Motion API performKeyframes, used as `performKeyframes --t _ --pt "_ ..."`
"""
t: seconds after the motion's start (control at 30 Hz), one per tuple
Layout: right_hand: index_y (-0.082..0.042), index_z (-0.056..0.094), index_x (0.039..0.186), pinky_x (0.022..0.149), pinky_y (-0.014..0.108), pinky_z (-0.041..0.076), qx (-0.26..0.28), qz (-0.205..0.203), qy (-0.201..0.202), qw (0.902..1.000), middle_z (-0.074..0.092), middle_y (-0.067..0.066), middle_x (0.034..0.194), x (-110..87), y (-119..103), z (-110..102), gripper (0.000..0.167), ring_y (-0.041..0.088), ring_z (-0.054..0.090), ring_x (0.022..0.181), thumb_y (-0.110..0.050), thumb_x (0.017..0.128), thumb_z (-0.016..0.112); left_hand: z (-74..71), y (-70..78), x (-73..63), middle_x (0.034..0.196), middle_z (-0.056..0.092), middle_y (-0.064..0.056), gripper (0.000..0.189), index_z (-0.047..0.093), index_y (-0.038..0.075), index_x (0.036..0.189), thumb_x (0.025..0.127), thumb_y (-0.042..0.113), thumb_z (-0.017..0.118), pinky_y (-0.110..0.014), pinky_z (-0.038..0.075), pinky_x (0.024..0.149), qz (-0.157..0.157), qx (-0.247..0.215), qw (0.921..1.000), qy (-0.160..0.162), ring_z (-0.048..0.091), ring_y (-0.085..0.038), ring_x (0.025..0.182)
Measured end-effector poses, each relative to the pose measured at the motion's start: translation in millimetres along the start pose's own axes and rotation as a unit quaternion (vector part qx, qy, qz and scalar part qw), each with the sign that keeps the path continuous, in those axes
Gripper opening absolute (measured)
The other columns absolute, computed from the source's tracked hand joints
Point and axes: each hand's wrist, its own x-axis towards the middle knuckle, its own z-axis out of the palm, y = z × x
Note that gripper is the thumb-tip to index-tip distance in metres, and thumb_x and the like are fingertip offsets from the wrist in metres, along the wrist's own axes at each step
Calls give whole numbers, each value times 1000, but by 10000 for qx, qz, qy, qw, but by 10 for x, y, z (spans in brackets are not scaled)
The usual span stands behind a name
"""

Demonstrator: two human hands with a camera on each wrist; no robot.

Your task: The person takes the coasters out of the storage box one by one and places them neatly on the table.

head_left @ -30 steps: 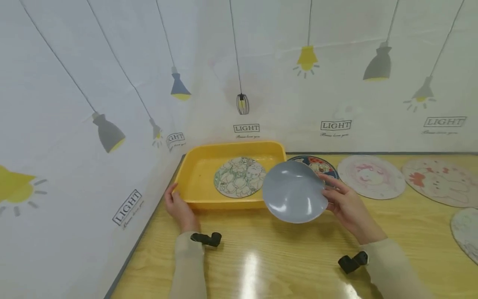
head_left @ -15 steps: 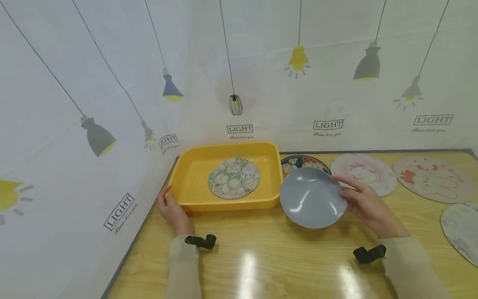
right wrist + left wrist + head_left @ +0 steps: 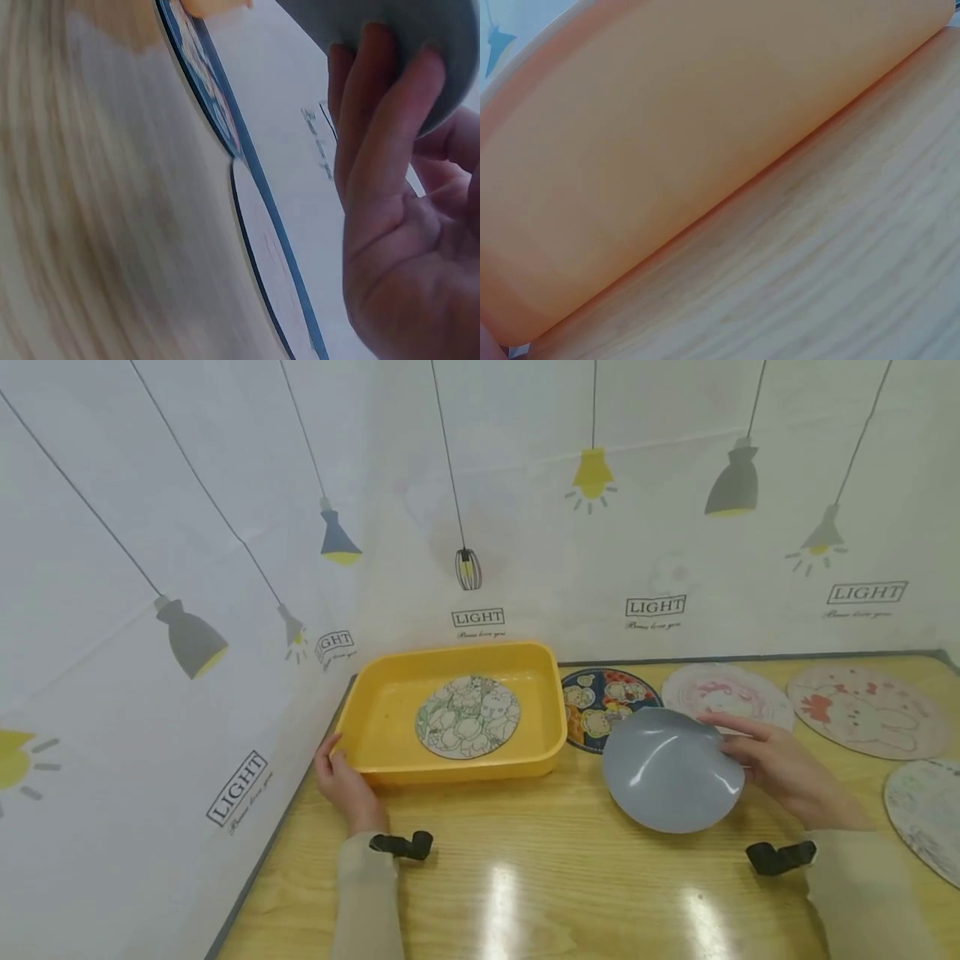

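Observation:
A shallow grey plate (image 3: 663, 781) is tilted above the table, right of the yellow tub. At its right rim my right hand (image 3: 787, 772) pinches it. In the right wrist view, several fingers of that hand (image 3: 397, 210) lie against the plate's underside (image 3: 330, 19). My left hand (image 3: 351, 787) grips the front left corner of the yellow tub (image 3: 457, 770), which stands on the table. A round mat with green floral print (image 3: 467, 718) lies inside the tub. Only the tub's outer wall (image 3: 660, 150) and the table show in the left wrist view.
Right of the tub lie round printed mats: a dark blue one (image 3: 588, 693), a pink one (image 3: 690, 685), a rabbit one (image 3: 862, 714) and a pale one (image 3: 930, 810) at the right edge. Wall coverings printed with lamps (image 3: 600, 560) stand behind and left.
My right hand has carried the grey plate rightward from the tub's front right corner, uncovering more of the dark blue mat. My left hand stays at the tub. The head view has shifted slightly.

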Motion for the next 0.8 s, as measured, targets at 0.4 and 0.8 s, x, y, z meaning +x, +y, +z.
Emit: performKeyframes --t 0.4,0.8 --pt "-14 40 134 74 35 49 -2193 158 -69 9755 42 -9 123 -223 -50 -387 44 8 55 97 -27 93 46 0 28 -9 124 46 -1 29 56 6 111 89 8 38 -37 37 93 6 -160 9999 -37 45 -23 112" --pt "-11 38 135 72 39 50 -3286 712 103 9417 43 30 124 -428 -49 -601 47 35 53 101 -25 91 48 -13 48 -27 124 46 0 29 57 9 111 90 11 38 -37 37 92 -74 5 10000 -6 46 -22 112"
